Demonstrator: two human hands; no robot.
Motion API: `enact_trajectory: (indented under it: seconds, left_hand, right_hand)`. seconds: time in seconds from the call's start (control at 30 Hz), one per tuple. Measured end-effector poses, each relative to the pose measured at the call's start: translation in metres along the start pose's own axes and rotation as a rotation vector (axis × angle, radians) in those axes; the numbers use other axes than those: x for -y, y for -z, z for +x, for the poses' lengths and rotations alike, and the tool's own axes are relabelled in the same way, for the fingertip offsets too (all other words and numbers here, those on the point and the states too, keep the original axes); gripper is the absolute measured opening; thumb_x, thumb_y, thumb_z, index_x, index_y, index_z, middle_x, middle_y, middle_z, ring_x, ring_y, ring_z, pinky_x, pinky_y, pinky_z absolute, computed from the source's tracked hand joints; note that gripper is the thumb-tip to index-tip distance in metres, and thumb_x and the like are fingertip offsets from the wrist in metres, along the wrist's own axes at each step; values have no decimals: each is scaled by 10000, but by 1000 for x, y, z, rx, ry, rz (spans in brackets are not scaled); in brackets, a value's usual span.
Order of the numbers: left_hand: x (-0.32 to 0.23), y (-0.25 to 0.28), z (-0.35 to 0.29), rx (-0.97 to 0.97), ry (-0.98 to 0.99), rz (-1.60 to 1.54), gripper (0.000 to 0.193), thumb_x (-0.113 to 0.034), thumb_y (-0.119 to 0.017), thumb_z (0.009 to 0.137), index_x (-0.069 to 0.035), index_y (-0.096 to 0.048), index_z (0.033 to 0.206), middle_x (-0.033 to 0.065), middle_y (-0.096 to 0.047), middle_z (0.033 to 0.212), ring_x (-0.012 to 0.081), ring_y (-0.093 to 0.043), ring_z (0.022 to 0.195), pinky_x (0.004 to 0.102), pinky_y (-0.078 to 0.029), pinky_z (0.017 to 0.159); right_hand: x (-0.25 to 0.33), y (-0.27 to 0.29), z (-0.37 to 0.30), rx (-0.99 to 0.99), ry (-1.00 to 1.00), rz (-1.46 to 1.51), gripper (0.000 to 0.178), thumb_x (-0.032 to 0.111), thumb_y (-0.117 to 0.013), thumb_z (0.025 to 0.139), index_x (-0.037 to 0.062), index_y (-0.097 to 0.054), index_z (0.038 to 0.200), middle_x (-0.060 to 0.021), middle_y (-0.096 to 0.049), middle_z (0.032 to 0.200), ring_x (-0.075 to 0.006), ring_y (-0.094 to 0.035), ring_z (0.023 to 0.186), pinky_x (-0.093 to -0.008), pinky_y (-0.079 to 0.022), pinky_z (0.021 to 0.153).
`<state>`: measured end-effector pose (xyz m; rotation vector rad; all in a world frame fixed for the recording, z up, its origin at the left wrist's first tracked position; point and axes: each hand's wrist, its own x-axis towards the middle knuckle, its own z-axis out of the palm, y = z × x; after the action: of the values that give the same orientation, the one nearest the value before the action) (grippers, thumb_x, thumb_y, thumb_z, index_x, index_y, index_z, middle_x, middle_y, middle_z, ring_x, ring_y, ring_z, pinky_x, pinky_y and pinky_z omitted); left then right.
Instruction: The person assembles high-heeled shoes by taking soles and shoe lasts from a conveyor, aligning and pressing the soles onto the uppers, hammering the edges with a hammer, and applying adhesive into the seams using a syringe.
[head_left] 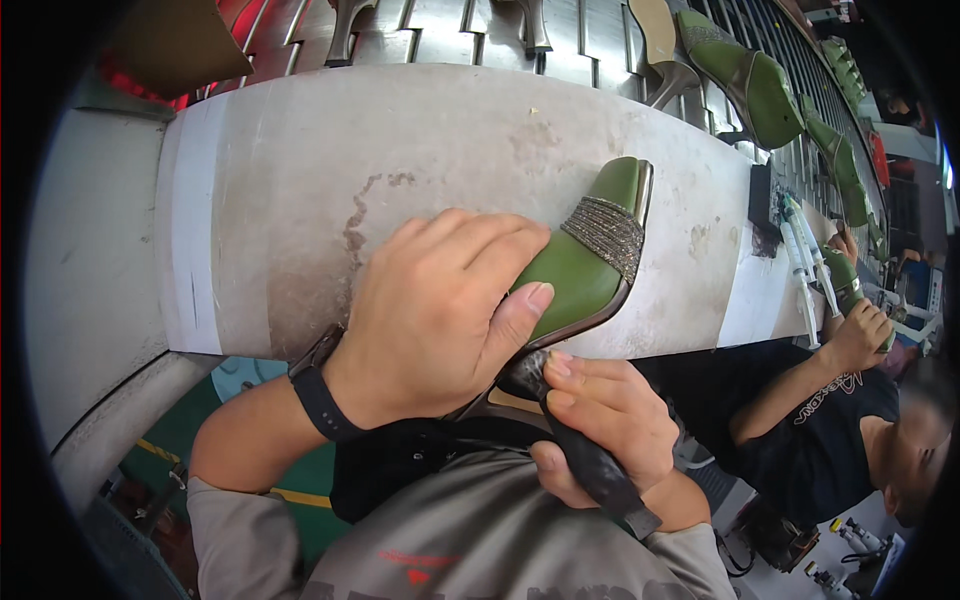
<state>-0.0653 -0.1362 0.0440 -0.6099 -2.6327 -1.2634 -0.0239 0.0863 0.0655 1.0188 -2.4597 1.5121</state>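
Note:
A green high-heeled shoe (575, 285) with a square toe, a dark brown sole edge and a glittering band lies at the near edge of the bench, toe pointing away to the right. My left hand (435, 305) is wrapped over its back part, thumb pressed on the green upper, and hides much of it. In my right hand (615, 415), closed at the shoe's near side, is a dark grey, flat-ended bar-like tool (595, 465). Its upper end meets the shoe's sole edge; whether it touches there I cannot tell. A beige strip (515, 402) shows below the hands.
Beyond the stained pale bench (290, 160) runs a slatted metal conveyor (400, 45) carrying several heeled shoes, including a green shoe (755, 90). Several syringes (800, 260) stand by a black holder (763, 195). At the right, a co-worker (800, 420) in black handles another green shoe (845, 280).

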Motion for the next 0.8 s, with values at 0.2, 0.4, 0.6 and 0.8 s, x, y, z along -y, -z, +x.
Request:
enact_trajectory:
  seconds: [0.2, 0.4, 0.6, 0.8]
  left_hand:
    - [2, 0, -2, -11, -18, 18, 330, -177, -620, 979, 51, -652, 1215, 220, -706, 1176, 411, -677, 1020, 467, -517, 890]
    - [-3, 1, 0, -16, -18, 34, 337, -184, -626, 977, 41, -655, 1226, 225, -707, 1175, 417, -678, 1035, 470, -525, 903]
    - [-7, 5, 8, 104, -23, 32, 561, -246, -706, 924, 65, -573, 1372, 262, -677, 1239, 438, -660, 1099, 467, -519, 964]
    - [-33, -13, 41, 250, 131, 100, 1023, -367, -880, 741, 89, -395, 1518, 286, -636, 1170, 457, -638, 1064, 487, -509, 935]
  right_hand:
    - [-2, 6, 8, 103, -12, 39, 382, 88, -870, 736, -45, -730, 1066, -201, -750, 1101, -369, -759, 967, -391, -652, 803]
    - [4, -1, 6, 60, 88, -94, 342, 89, -867, 725, -34, -749, 1021, -189, -746, 1117, -348, -749, 974, -381, -648, 792]
    - [-8, 23, 6, 65, -118, 266, 333, 76, -796, 853, -49, -704, 1148, -238, -742, 1151, -350, -752, 1041, -407, -602, 917]
    - [-27, 59, -1, -227, -379, 499, 298, 62, -686, 964, -46, -652, 1240, -222, -712, 1278, -277, -678, 1219, -397, -505, 1087]
